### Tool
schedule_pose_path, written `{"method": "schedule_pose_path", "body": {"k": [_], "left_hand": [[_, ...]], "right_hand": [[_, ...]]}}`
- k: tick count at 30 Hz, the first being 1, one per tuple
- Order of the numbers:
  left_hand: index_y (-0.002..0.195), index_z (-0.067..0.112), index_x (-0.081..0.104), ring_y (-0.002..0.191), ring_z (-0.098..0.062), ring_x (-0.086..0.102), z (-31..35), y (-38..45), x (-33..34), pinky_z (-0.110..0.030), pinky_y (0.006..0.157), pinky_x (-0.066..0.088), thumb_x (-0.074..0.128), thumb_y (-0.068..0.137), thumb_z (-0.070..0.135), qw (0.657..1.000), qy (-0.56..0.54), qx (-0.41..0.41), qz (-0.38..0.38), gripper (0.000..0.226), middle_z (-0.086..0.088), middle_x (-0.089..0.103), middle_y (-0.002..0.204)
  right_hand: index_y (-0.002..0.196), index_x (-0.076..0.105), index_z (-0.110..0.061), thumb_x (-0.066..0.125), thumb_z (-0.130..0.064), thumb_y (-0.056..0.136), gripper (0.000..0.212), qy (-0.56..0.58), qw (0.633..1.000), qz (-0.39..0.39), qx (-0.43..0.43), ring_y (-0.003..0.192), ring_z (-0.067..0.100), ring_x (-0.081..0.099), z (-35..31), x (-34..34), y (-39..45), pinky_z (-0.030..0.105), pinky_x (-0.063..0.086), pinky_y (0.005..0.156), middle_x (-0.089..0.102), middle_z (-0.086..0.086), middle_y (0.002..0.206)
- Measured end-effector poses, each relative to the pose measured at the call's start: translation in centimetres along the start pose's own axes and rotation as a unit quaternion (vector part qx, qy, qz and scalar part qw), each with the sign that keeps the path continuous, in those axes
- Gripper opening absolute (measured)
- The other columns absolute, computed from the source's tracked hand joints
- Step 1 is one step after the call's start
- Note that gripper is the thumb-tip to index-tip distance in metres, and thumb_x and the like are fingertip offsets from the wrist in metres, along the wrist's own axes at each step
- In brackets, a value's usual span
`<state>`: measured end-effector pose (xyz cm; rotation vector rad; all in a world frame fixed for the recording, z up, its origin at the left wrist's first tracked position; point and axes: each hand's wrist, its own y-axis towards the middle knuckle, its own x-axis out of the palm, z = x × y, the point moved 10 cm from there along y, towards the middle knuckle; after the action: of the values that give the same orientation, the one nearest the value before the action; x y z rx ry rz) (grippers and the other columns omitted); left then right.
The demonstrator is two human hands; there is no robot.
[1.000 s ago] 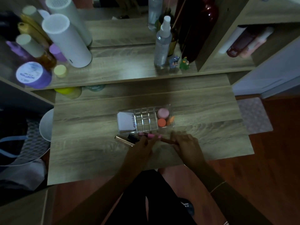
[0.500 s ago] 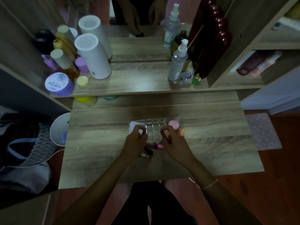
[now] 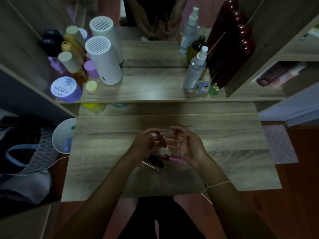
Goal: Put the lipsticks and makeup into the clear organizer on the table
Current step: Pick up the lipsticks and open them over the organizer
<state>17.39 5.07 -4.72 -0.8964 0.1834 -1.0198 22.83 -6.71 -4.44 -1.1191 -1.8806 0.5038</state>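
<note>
The clear organizer (image 3: 192, 129) lies on the wooden table (image 3: 107, 163), mostly hidden behind my hands. My left hand (image 3: 145, 144) and my right hand (image 3: 187, 146) meet just above it, both pinching a small brown lipstick (image 3: 162, 140) that stands nearly upright between their fingertips. On the table just in front of the hands lie a pink lipstick (image 3: 173, 158), a black lipstick (image 3: 155, 162) and a thin gold tube (image 3: 149, 165).
A shelf behind the table carries white cylinders (image 3: 103, 61), a purple jar (image 3: 65, 89), bottles, a spray bottle (image 3: 196, 69) and two small figurines (image 3: 208, 87). A mirror is behind it. A white bowl (image 3: 63, 135) sits past the table's left edge.
Both hands rose from the table's front part to above the organizer, bringing the brown lipstick up. The pink, black and gold items stayed on the table. The camera tilted upward.
</note>
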Motion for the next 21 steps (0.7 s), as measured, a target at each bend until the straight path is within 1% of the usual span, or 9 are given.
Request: {"method": "schedule_pose_path", "body": {"k": [3,7,11,12,13,15,17,19,21], "left_hand": [[0.114,0.001,0.058,0.061,-0.011,0.069,0.5,-0.2,-0.4,-0.021,0.060,0.056,0.048,0.087,-0.012,0.996,0.049,0.075,-0.017,0.031,-0.014,0.066,0.083],[0.111,-0.004,0.058,0.063,-0.003,0.068,0.9,-0.2,-0.8,-0.020,0.060,0.057,0.063,0.081,-0.009,0.981,0.132,0.145,0.003,0.030,-0.015,0.067,0.083],[0.097,0.014,0.064,0.063,-0.009,0.070,1.3,-0.3,-0.8,-0.020,0.058,0.058,0.065,0.084,0.007,0.974,0.139,0.176,0.019,0.014,-0.004,0.070,0.078],[0.097,0.014,0.064,0.062,-0.010,0.070,1.5,-0.3,-0.8,-0.022,0.059,0.058,0.064,0.086,0.012,0.968,0.158,0.192,0.026,0.011,-0.003,0.070,0.076],[0.100,0.013,0.064,0.061,-0.011,0.069,1.8,-0.3,-0.9,-0.022,0.058,0.058,0.062,0.088,0.018,0.957,0.194,0.211,0.040,0.013,-0.003,0.068,0.076],[0.105,0.012,0.065,0.061,-0.011,0.066,2.6,-0.2,-0.9,-0.018,0.057,0.056,0.061,0.089,0.027,0.920,0.290,0.253,0.075,0.022,-0.003,0.065,0.081],[0.106,0.014,0.066,0.068,-0.008,0.059,3.5,-0.2,-0.6,-0.007,0.061,0.046,0.061,0.088,0.029,0.876,0.368,0.294,0.107,0.023,-0.006,0.060,0.089],[0.107,0.012,0.067,0.072,-0.005,0.052,4.0,-0.1,0.0,-0.003,0.063,0.041,0.063,0.087,0.023,0.858,0.382,0.323,0.112,0.023,-0.009,0.054,0.094],[0.107,0.009,0.067,0.077,-0.009,0.053,4.1,0.1,0.7,-0.007,0.063,0.041,0.064,0.086,0.018,0.847,0.396,0.338,0.103,0.022,-0.011,0.057,0.096]], "right_hand": [[0.105,0.063,-0.014,0.039,-0.014,0.096,0.026,0.001,1.000,-0.016,-0.012,0.083,0.024,0.072,0.0,0.1,0.0,0.032,0.056,0.065,0.075,0.009,0.089],[0.106,0.062,-0.014,0.042,-0.026,0.097,0.026,-0.009,1.000,-0.002,-0.024,0.088,0.027,0.072,0.4,-0.2,0.2,0.033,0.057,0.066,0.074,0.011,0.093],[0.100,0.064,-0.015,0.045,-0.023,0.096,0.021,-0.015,1.000,0.003,-0.024,0.088,0.028,0.072,0.4,-0.2,0.4,0.033,0.057,0.066,0.074,0.015,0.095],[0.102,0.063,-0.014,0.047,-0.020,0.095,0.018,-0.017,1.000,0.007,-0.023,0.088,0.028,0.072,0.3,-0.2,0.3,0.033,0.057,0.066,0.074,0.015,0.096],[0.105,0.061,-0.013,0.049,-0.017,0.094,0.016,-0.021,0.999,0.011,-0.023,0.087,0.028,0.072,0.2,-0.3,0.2,0.033,0.057,0.066,0.074,0.015,0.097],[0.108,0.059,-0.011,0.054,-0.017,0.093,0.017,-0.045,0.998,0.019,-0.029,0.081,0.024,0.070,-0.1,-0.3,0.0,0.032,0.055,0.065,0.071,0.014,0.096],[0.106,0.063,-0.010,0.059,-0.024,0.092,0.020,-0.107,0.993,0.036,-0.045,0.064,0.012,0.064,-0.5,-0.5,-0.3,0.024,0.051,0.056,0.065,0.006,0.083],[0.106,0.067,-0.008,0.059,-0.035,0.092,0.032,-0.201,0.974,0.079,-0.075,0.056,0.005,0.054,-1.5,-1.2,-0.6,0.020,0.044,0.050,0.059,-0.001,0.073],[0.103,0.071,-0.011,0.055,-0.043,0.092,0.037,-0.277,0.949,0.106,-0.107,0.062,0.006,0.052,-2.3,-1.4,-0.9,0.021,0.042,0.055,0.060,-0.002,0.077]]}}
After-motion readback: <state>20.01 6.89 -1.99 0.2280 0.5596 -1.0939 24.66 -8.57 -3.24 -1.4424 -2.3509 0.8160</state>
